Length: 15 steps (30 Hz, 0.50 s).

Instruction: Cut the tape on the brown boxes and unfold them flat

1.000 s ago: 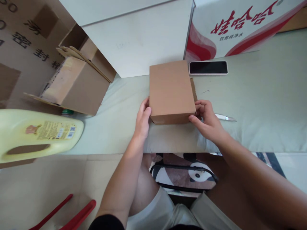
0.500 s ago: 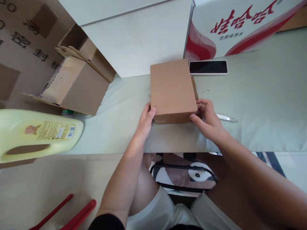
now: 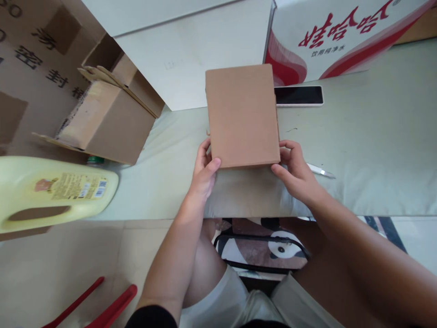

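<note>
Your left hand (image 3: 205, 168) and right hand (image 3: 296, 173), apart from each other, clamp the near corners of the brown cardboard box (image 3: 243, 116) between them. Since half a second ago, its far edge has tipped up, nearly hiding its front face and covering the left end of the phone (image 3: 301, 95).

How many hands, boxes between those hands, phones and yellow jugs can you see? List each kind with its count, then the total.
Hands: 2 (left hand, right hand)
Box between them: 1
Phone: 1
Yellow jug: 1
Total: 5
</note>
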Each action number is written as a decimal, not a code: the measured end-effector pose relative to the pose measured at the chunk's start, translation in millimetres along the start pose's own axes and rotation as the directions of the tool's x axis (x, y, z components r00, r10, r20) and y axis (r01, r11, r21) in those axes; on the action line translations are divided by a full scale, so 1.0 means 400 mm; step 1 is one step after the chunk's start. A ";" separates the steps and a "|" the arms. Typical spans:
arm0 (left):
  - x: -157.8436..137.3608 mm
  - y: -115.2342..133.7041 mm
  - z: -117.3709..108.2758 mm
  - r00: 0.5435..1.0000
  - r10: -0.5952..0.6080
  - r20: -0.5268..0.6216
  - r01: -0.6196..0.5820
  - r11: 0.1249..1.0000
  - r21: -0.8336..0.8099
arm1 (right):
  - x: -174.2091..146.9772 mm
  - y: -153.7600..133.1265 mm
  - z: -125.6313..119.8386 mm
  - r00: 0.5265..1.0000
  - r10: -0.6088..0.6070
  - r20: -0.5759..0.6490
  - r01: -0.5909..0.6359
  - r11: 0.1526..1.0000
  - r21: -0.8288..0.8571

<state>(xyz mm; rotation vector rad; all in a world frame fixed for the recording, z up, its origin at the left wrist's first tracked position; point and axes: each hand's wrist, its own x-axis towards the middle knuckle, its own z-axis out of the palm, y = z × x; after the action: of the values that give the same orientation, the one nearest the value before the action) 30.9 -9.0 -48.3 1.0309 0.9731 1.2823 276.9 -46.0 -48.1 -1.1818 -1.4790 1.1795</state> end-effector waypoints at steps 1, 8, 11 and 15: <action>-0.001 0.001 0.001 1.000 -0.004 -0.002 0.004 1.000 0.002 | 0.000 0.000 0.000 1.000 -0.002 -0.013 0.002 1.000 -0.006; -0.002 0.007 -0.009 0.994 -0.007 -0.111 0.005 1.000 -0.012 | 0.004 0.002 0.004 0.993 0.032 -0.112 -0.044 0.993 -0.109; 0.002 0.012 -0.016 0.992 -0.034 -0.121 0.030 0.999 -0.039 | 0.005 0.000 0.005 0.992 0.050 -0.113 -0.063 0.992 -0.114; 0.004 0.015 -0.018 0.989 -0.045 -0.138 0.035 0.996 -0.078 | 0.004 -0.002 0.005 0.993 0.070 -0.099 -0.083 0.989 -0.126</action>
<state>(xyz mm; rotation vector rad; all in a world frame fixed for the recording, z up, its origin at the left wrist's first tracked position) 22.3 -6.9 -44.4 0.8688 1.0385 1.3612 274.7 -44.6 -47.5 -1.3747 -1.4681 1.0762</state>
